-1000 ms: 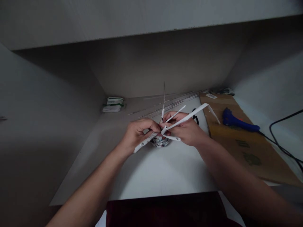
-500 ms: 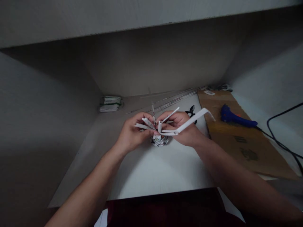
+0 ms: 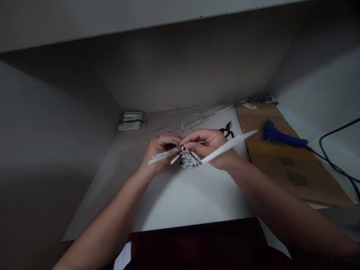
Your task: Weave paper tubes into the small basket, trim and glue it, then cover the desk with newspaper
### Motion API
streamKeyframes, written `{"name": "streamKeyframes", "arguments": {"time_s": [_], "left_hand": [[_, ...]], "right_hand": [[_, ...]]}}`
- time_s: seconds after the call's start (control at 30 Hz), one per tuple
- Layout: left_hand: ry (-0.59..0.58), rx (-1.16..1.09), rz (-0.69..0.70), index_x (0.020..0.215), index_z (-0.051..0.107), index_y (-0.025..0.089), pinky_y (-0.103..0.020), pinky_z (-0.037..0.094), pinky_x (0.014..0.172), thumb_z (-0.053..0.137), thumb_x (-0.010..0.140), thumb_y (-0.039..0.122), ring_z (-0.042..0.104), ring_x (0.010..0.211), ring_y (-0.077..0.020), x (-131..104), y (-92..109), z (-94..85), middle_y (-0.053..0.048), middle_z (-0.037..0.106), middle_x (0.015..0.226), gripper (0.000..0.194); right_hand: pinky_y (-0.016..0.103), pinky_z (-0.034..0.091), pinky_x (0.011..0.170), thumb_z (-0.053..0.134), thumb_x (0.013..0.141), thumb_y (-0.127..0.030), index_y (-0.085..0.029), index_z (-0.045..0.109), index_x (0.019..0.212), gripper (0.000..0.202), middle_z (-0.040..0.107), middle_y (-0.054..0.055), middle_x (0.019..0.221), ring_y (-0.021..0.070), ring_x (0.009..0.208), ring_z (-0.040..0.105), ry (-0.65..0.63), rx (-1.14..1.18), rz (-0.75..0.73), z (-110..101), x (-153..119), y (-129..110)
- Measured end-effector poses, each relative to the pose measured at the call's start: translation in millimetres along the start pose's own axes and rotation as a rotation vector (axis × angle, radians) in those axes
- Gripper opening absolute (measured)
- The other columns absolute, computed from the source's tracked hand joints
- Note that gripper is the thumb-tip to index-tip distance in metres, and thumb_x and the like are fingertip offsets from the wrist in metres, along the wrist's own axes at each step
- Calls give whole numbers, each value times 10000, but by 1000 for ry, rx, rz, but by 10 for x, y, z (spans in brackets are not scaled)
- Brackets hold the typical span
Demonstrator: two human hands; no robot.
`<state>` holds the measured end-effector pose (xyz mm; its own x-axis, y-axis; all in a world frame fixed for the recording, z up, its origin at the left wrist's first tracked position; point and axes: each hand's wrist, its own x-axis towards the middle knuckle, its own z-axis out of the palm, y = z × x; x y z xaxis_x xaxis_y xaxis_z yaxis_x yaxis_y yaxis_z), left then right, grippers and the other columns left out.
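A small woven piece of rolled paper tubes (image 3: 189,160) is held over the white table, with several tube ends sticking out of it. My left hand (image 3: 159,150) is closed around its left side, and a printed paper tube (image 3: 164,154) points out to the left across that hand. My right hand (image 3: 208,145) pinches the piece from the right, its fingertips meeting those of the left hand. A long white paper tube (image 3: 229,146) slants up to the right over the right hand. The spot gripped between the fingertips is partly hidden.
Black-handled pliers (image 3: 227,130) lie behind my right hand. Long thin paper sticks (image 3: 202,118) lie along the back. To the right, a blue glue gun (image 3: 284,138) with a black cord rests on a cardboard sheet (image 3: 292,165). A white-and-green packet (image 3: 131,121) sits back left.
The paper piece has been turned in my hands. The long white tube, bent before, now runs straight to the right, and the other ends point in new directions. My right fingers moved left.
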<state>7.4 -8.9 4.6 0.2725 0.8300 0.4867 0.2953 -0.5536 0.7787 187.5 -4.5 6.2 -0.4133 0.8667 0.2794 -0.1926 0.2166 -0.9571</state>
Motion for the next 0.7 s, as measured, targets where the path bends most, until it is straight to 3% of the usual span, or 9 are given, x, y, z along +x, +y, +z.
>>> {"name": "streamKeyframes", "arguments": {"time_s": [0.17, 0.3, 0.5, 0.7], "left_hand": [[30, 48, -10, 655, 680, 171, -286, 538, 663, 778, 712, 288, 661, 703, -167, 16, 2, 5, -39, 723, 740, 163], [45, 46, 15, 675, 697, 179, -261, 520, 650, 769, 731, 242, 652, 670, -142, -2, -7, -3, -22, 721, 722, 111], [17, 43, 90, 765, 738, 193, -265, 535, 699, 743, 739, 165, 684, 749, -157, -45, -60, -30, -39, 750, 798, 39], [59, -37, 8, 810, 747, 197, -244, 546, 645, 760, 725, 195, 694, 706, -153, -73, -83, -10, -35, 758, 791, 86]], "right_hand": [[252, 505, 561, 777, 708, -354, -198, 703, 822, 207, 667, -8, 718, 106, 603, 598, 32, 83, 43, -23, 35, 39], [279, 524, 614, 770, 718, -295, -205, 691, 908, 225, 688, 8, 799, 121, 652, 627, -19, 43, 76, -110, 42, 40], [275, 497, 633, 697, 799, -284, -184, 688, 830, 105, 688, 13, 763, 132, 679, 633, 0, -318, -28, -175, -5, -53], [268, 478, 679, 634, 853, -246, -214, 723, 882, 98, 714, 1, 800, 138, 733, 643, -59, -552, -158, -223, -33, -150]]}}
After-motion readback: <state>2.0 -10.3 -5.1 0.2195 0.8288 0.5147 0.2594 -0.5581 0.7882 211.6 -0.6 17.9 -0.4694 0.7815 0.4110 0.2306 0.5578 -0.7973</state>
